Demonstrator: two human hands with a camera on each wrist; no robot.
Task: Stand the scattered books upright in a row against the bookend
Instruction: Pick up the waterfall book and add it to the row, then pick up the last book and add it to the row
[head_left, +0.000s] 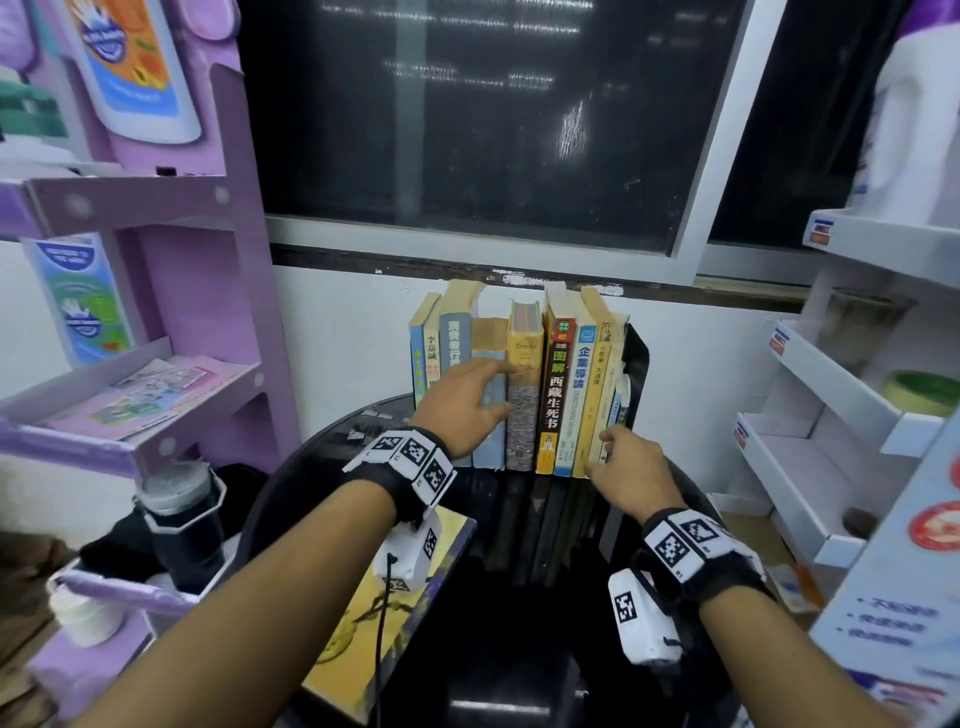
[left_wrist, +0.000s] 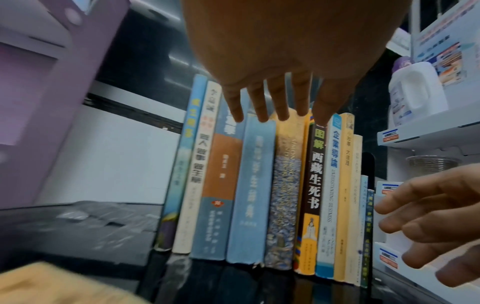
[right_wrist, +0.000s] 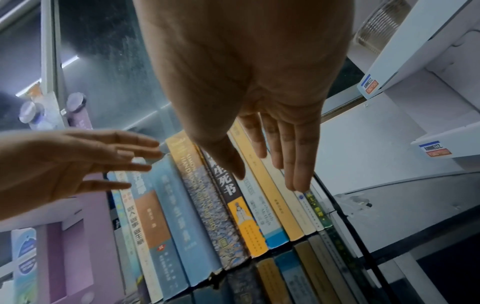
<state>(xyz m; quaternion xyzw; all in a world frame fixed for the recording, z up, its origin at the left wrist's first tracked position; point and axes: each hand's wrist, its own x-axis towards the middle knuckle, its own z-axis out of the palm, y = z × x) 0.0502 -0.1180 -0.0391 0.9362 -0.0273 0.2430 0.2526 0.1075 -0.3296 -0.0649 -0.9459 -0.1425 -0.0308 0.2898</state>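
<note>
The books (head_left: 524, 395) stand upright in a packed row just beyond both hands, spines facing the person, on a glossy black tabletop (head_left: 524, 613) that mirrors them; the far right end of the row leans on a black bookend (head_left: 638, 364), just past the right fingertips. One more book, a yellow-covered book (head_left: 395, 613), lies flat beneath the left forearm and is not yet in the row. The left hand (head_left: 460, 410) is released, fingers straight and spread, over the blue and yellow spines in the middle of the row; whether the tips touch is hard to tell. The right hand (head_left: 626, 473) is also released, fingers straight, at the thin pale spines beside the bookend, grasping nothing. The step in hand looks like squaring the row: it would go best with flat fingers pressing the spines evenly back and the left hand nudging toward the right hand, so no gaps remain and the outer left books do not tip. The spines vary from thick blue and speckled ones to slim cream ones, several worn at the foot.
</note>
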